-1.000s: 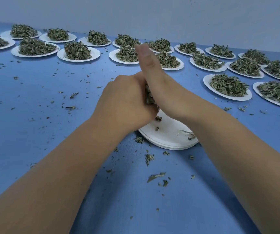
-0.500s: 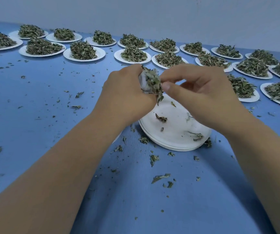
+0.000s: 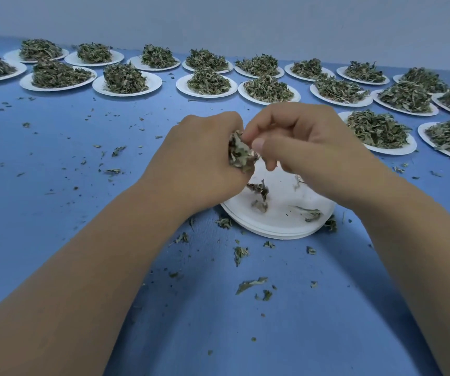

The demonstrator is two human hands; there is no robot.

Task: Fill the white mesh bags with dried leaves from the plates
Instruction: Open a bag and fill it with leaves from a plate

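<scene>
Blue table [image 3: 55, 267]; heaped plates [image 3: 154, 82] ranged beyond the near plate [image 3: 278, 221], itself nearly bare. Above that plate, so it catches spills, the left hand [image 3: 199, 161] curls round a leaf wad [image 3: 241, 156], probably inside the hidden mesh bag. The right hand [image 3: 305, 142] pinches the wad, thumb against fingertips, tucking it in.

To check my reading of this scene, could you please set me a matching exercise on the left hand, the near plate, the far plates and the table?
1 left hand
2 near plate
3 far plates
4 table

A heaped with dried leaves
B blue, strewn with leaf bits
C grips a leaf bundle
D nearly bare, few scraps

Pairs: 1-C, 2-D, 3-A, 4-B.
</scene>
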